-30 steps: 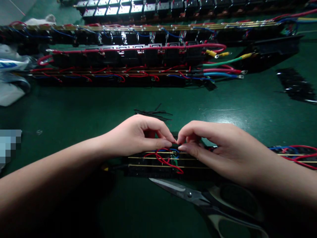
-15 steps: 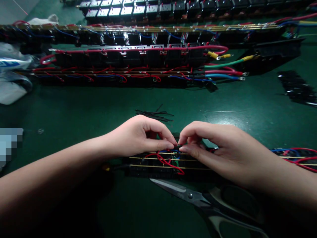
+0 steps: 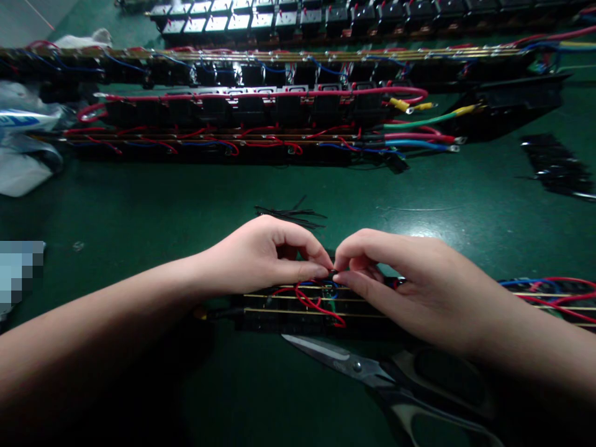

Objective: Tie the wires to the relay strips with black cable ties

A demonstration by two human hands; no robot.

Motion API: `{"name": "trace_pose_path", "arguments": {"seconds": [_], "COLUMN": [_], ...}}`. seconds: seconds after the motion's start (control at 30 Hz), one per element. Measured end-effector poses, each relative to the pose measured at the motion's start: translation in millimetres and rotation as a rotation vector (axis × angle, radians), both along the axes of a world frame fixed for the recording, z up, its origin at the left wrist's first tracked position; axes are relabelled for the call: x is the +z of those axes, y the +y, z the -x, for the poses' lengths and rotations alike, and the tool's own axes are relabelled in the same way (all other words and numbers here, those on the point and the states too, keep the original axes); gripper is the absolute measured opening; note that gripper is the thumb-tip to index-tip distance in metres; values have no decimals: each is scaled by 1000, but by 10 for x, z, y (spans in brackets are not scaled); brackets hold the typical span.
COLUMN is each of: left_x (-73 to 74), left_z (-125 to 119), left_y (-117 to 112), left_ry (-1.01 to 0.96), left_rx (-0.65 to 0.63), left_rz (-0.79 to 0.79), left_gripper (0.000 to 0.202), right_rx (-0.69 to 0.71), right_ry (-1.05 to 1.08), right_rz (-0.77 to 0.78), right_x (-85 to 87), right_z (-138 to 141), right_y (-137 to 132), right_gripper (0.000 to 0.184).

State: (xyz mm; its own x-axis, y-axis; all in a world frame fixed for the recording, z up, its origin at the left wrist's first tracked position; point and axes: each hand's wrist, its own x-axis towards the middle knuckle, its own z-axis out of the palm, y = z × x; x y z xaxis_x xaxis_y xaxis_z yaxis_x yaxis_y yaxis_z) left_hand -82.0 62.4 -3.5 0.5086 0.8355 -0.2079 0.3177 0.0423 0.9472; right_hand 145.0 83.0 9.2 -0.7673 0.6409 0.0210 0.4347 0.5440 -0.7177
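My left hand (image 3: 284, 257) and my right hand (image 3: 395, 267) meet at the far edge of a long black strip assembly (image 3: 284, 323) with brass rails. Both are closed in pinches, thumbs against forefingers, around a thin black strip (image 3: 332, 273) mostly hidden by the fingertips. Just below the fingers, red wires (image 3: 310, 303) loop over the rails, with a blue wire (image 3: 331, 287) beside them. Scissors (image 3: 356, 366) lie in front of the assembly, their tip pointing left. Beyond my left hand is a small pile of thin black strips (image 3: 293, 215) that look like cable ties.
Several long wired assemblies (image 3: 214, 152) lie across the back of the green table (image 3: 162, 205). Some end in lugged cables (image 3: 419, 144). A black bundle (image 3: 559, 164) is at the right, clear plastic bags (image 3: 28, 164) at the left.
My fingertips have shifted very slightly, the right ones a little to the left, and both pinches stay closed. The assembly, scissors and black strips lie where they were.
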Motion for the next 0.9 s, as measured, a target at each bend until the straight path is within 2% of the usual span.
{"name": "trace_pose_path", "arguments": {"seconds": [0.3,0.6,0.9], "left_x": [25,17,41], "left_z": [-5,-21,-34], "left_y": [9,17,27], "left_ry": [10,13,-2], "left_rx": [15,10,-11], "left_rz": [68,66,85], "left_gripper": [10,10,13], "right_rx": [-4,10,20], "right_ry": [-1,-1,33], "right_rz": [-33,-42,-123], "right_x": [3,1,-34], "right_z": [-5,20,-17], "right_y": [-8,-15,-24], "right_gripper": [8,10,10]}}
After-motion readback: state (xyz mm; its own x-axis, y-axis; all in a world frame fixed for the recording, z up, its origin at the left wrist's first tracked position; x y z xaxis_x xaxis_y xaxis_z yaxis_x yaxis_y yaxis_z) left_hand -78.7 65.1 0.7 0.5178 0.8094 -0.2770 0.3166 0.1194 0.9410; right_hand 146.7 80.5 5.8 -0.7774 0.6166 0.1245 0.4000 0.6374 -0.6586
